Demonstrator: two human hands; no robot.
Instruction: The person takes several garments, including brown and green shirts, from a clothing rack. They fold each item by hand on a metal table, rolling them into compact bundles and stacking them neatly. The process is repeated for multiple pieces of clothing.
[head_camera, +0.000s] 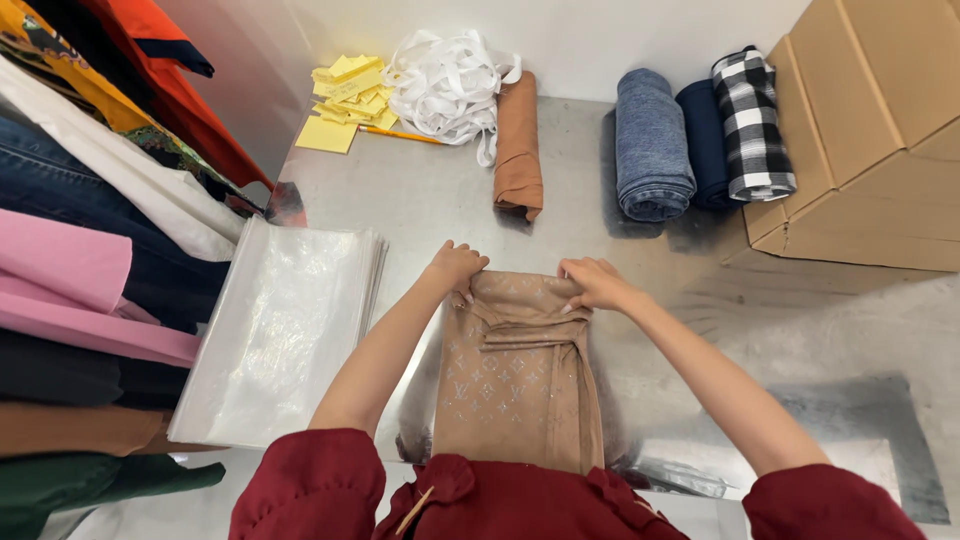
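Observation:
A tan patterned garment (520, 385) lies folded lengthwise on the shiny metal table (420, 200), running from my body out to the middle. My left hand (457, 266) grips its far left corner. My right hand (595, 283) grips the far right corner. Both hands pinch the far edge, where the cloth is bunched into a fold. My sleeves are dark red.
A stack of clear plastic bags (280, 335) lies left of the garment. At the back are yellow paper slips (350, 95), a pencil, white ribbon (445, 85), a brown fabric roll (518, 145), and blue, navy and checked rolls (700, 130). Cardboard box (870, 130) right; piled clothes (90, 260) left.

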